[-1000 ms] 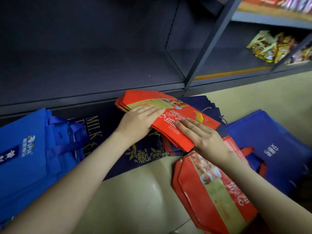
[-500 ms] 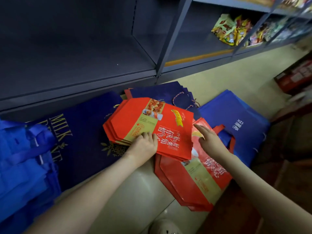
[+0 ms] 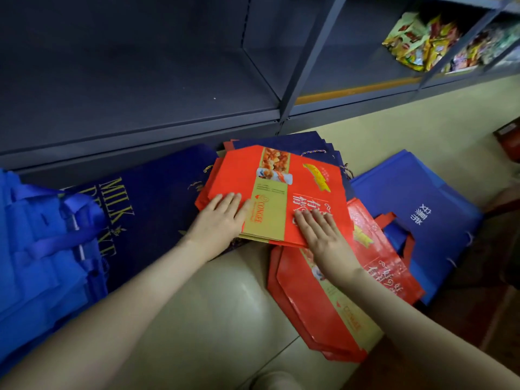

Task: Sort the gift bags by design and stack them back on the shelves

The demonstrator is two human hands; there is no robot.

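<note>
Straight and close together, flat on the stack of red bags (image 3: 239,175): fingers (image 3: 228,199) of the left hand (image 3: 218,223), on the left part beside the tan band, gripping nothing. Likewise flat and slightly spread: fingers (image 3: 312,220) of the right hand (image 3: 323,237), over the white lettering toward the stack's near right corner, pressing down, curled round nothing.

Under both palms, a fanned pile with edges stepped at the left and near sides, lying on the floor (image 3: 225,305) just in front of the bottom shelf (image 3: 140,94), not on it. Beneath its far edge, navy bags with cord handles (image 3: 295,140). Beneath its left edge, a large navy bag (image 3: 157,198) with gold "MILK" lettering. Beneath its near right corner, a second pile of red bags (image 3: 292,294), crossed by the right forearm.

Further right, touching that second pile, bright blue fabric bags (image 3: 394,192) with white characters. At the far left, a heap of blue handled bags (image 3: 36,249), overlapping the large navy bag.

In the way between the stack and the shelf: the navy bags and the shelf's front lip. Dividing the shelving, a slanted grey upright (image 3: 308,60). Past it, in the next bay, snack packets (image 3: 416,40). At the right edge, a dark red thing (image 3: 509,139), perhaps a box, too cut off to tell.
</note>
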